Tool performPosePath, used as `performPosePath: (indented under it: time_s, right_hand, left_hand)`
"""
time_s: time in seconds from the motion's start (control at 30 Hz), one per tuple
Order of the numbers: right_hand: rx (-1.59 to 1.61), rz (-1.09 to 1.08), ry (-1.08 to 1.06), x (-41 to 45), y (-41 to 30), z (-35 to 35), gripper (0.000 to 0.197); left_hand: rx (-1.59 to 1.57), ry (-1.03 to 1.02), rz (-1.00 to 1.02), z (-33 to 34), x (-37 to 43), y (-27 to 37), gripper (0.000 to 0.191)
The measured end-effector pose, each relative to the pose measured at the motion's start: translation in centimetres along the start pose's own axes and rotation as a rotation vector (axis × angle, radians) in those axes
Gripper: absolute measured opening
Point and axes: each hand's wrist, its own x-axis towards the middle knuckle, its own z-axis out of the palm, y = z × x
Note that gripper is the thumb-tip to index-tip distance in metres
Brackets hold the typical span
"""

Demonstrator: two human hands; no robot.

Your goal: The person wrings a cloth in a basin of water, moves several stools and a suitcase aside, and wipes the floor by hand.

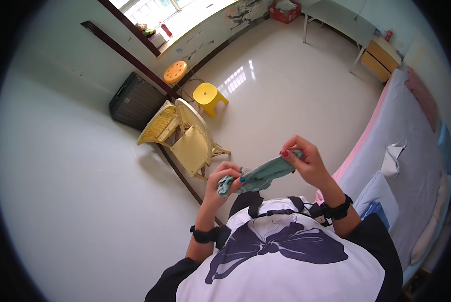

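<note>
A small green fabric piece (269,174) with a gathered, crumpled look is stretched between my two hands, in front of my torso and above the floor. My left hand (225,183) pinches its lower left end, which bunches up between thumb and fingers. The upper right end is gripped by my right hand (302,158), its thumb and index finger together near the edge. A pale edge runs along the top of the fabric. What exact kind of item it is, I cannot tell. Dark bands with small devices sit on both wrists.
Two cream plastic chairs (191,151), a yellow stool (205,94), an orange round stool (175,71) and a dark suitcase (136,102) stand left along the wall. To the right is a bed (410,151) with a white bag (392,160) and pillows. A table (338,19) stands farther off.
</note>
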Motion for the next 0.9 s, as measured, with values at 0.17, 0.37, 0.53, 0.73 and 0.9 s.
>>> performPosePath:
  time_s: [0.17,0.37,0.53,0.73,0.9]
  right_hand:
    - [0.013,-0.162,0.264,7.4,0.8,0.4,0.016]
    - [-0.337,-0.130,0.183,15.3,-0.4,0.4,0.079]
    - [-0.567,-0.072,0.298,24.2,1.3,-0.3,0.084]
    - [-0.397,-0.078,0.229,37.9,3.0,-7.4,0.041]
    - [-0.607,-0.050,0.242,47.2,3.7,-12.0,0.034]
  left_hand:
    - [-0.166,-0.223,-0.008,-3.2,12.3,-1.6,0.011]
    - [-0.288,-0.418,-0.226,-5.2,24.6,-2.8,0.013]
    - [-0.335,-0.522,-0.242,-5.8,34.0,-3.5,0.016]
    - [-0.377,-0.677,-0.207,-10.6,44.9,-5.3,0.046]
    - [0.304,-0.383,0.052,-14.8,52.3,-8.0,0.061]
